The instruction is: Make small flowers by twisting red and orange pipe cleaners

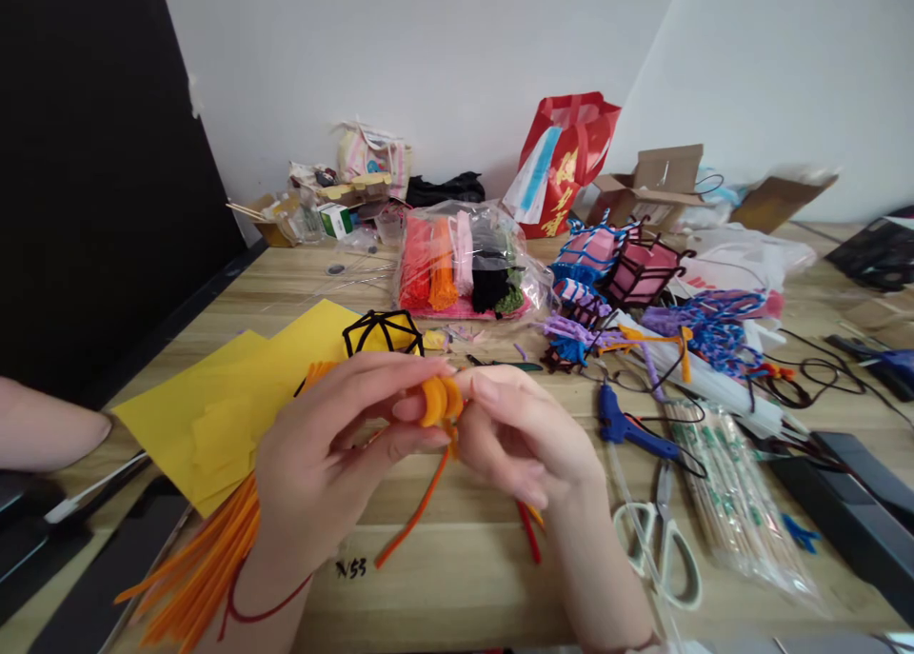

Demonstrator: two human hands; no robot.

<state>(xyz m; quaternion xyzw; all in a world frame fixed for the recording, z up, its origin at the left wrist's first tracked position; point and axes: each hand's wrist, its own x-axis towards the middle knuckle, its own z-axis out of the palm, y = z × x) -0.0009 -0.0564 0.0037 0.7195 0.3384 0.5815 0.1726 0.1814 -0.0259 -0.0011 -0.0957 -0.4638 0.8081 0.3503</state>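
Counter point(443, 587): wood, clutter pushed to the far side, with a bare strip in front of me. My read is that it serves as working room.

Yellow sheets point(228, 397) lie flat on my left in a loose stack. The orange bundle point(207, 559) of loose stems fans across their near corner by my left wrist, probably so it's within easy reach.

Clear bag point(464, 264) of colour-sorted stems sits mid-counter, beyond my hands and well apart from them.

Someone else's forearm point(43, 430) rests at the counter's left edge. Not mine.

Skewer pack point(721, 492), scissors point(661, 540) and blue glue gun point(628, 430) lie near my right forearm, none touched.

Black wire frame point(384, 332) stands by the yellow sheets, right behind my fingers.

Left hand point(321, 473) has thumb and fingers pinched on the coiled end of the orange pipe cleaner point(435, 402). Right hand point(528, 435) pinches the same coil from the other side, fingertips nearly meeting. The coil is held above the counter at centre view, I'd say so both hands get at it. Its free tail hangs down between my wrists.

A red stem point(529, 535) lies under my right wrist.
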